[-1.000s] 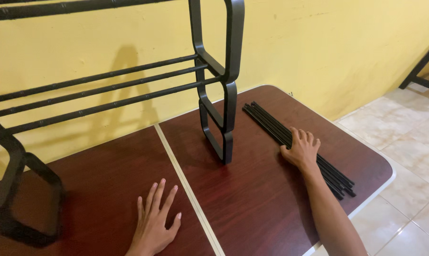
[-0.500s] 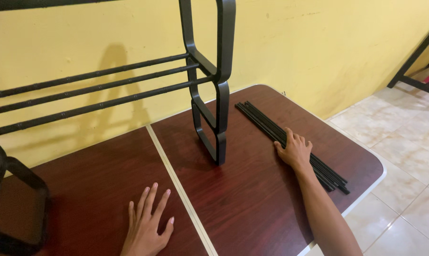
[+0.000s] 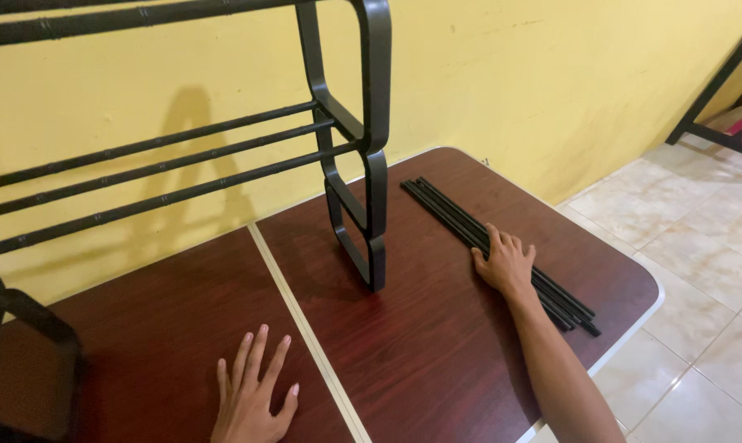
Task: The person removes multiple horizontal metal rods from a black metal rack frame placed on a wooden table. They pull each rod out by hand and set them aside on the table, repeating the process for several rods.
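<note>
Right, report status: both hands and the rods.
Left hand flat on table, empty. Right hand resting on loose black rods. Black rack stands beside them.

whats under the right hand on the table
A bundle of black rods lies under the right hand on the table. The hand covers their middle, so any grip there is hidden.

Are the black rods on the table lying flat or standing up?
Lying flat: the black rods rest bundled on the table, under the right hand.

Right hand (image 3: 505, 264) palm-down on bundle of black rods (image 3: 453, 217), left hand (image 3: 252, 398) flat on dark red table (image 3: 437, 361), black rack (image 3: 363, 148) standing between, yellow wall (image 3: 510, 74) behind
</note>
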